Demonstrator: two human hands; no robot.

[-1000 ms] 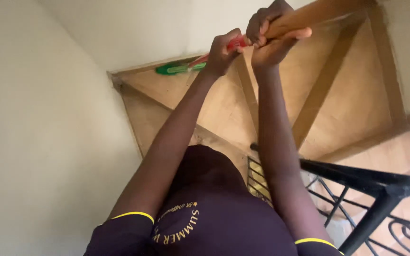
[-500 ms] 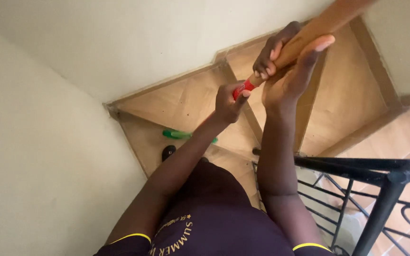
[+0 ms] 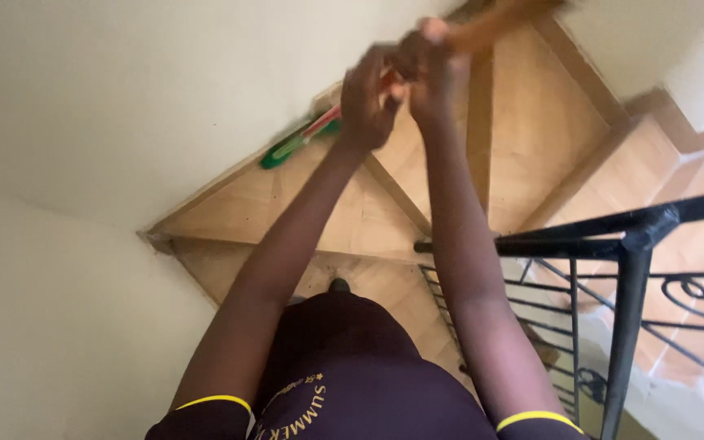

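Wooden broom handle, one, clamped in both grips: left hand, right hand.

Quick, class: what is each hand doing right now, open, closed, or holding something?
Left hand: closed around the red lower part of the broom handle.
Right hand: closed around the same handle's wooden part, higher up; the picture is blurred.

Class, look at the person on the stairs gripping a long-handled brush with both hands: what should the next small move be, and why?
Probably a short pull of the green brush head back along the step toward the body. Both the left hand and right hand grip the wooden handle, and the head sits far out at the wall edge of the step, so a draw inward seems likeliest.
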